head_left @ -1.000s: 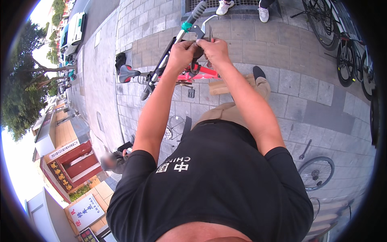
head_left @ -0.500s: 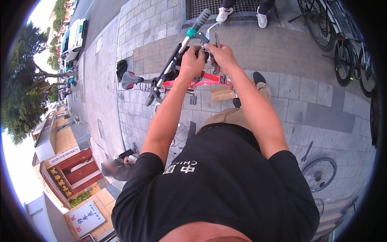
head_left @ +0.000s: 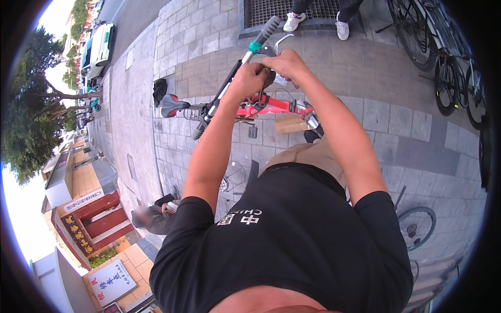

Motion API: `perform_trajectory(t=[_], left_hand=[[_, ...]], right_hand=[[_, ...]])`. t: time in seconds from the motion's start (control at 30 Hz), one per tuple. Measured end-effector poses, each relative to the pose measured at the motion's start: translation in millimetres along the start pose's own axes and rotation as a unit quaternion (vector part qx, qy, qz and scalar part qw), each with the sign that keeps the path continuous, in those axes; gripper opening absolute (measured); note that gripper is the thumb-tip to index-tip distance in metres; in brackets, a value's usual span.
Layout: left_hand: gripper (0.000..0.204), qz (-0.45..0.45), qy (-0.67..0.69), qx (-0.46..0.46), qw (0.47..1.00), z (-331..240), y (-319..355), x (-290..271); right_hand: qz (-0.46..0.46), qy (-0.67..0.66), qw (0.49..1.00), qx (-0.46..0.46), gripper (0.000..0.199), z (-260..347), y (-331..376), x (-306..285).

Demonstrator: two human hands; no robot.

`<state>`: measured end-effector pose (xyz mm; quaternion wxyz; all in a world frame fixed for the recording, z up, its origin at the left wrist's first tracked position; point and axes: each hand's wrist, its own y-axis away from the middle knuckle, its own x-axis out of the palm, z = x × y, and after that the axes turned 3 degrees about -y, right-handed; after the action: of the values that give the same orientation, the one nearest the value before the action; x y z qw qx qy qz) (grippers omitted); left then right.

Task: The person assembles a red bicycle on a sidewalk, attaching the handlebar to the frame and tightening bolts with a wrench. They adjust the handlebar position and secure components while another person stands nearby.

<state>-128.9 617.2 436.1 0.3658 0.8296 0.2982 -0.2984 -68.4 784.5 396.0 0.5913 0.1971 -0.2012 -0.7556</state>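
A red bicycle frame (head_left: 274, 106) stands in front of me, its handlebar (head_left: 234, 78) slanting across with a grey ribbed grip (head_left: 269, 29) at the far end. Beside that grip are a green band (head_left: 254, 47) and a silver brake lever (head_left: 283, 40). My left hand (head_left: 250, 81) is closed, fingers pinched together just below the lever's mount. Right against it, my right hand (head_left: 288, 67) is closed too, thumb and fingers meeting my left fingertips. What they pinch is hidden between them. A thin cable loops below my right hand.
A black saddle (head_left: 173, 105) and a cardboard box (head_left: 290, 124) are near the bicycle. A loose wheel (head_left: 417, 228) lies on the paving at right. Parked bicycles (head_left: 443, 57) line the far right. A person's white shoes (head_left: 342, 29) stand by a metal grate; another person sits at left.
My right hand has turned over and closed in against my left. The dark plier-like tool seen in it before no longer shows. The view has shifted slightly.
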Motion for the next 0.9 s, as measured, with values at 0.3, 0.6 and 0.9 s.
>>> perform_trajectory(t=[0.3,0.6,0.9], left_hand=[[0.028,-0.008,0.168,-0.022,0.985,25.8,-16.0,17.2],[0.017,-0.043,0.232,-0.043,0.971,21.5,-12.9,31.8],[0.022,-0.283,0.013,-0.004,0.959,2.6,3.0,68.4]], right_hand=[[0.026,0.046,0.999,0.015,0.046,6.9,-4.8,-3.2],[0.037,0.014,0.999,0.016,0.038,1.8,-7.3,2.6],[0.011,-0.012,1.000,0.002,0.040,-12.0,-19.6,10.6]])
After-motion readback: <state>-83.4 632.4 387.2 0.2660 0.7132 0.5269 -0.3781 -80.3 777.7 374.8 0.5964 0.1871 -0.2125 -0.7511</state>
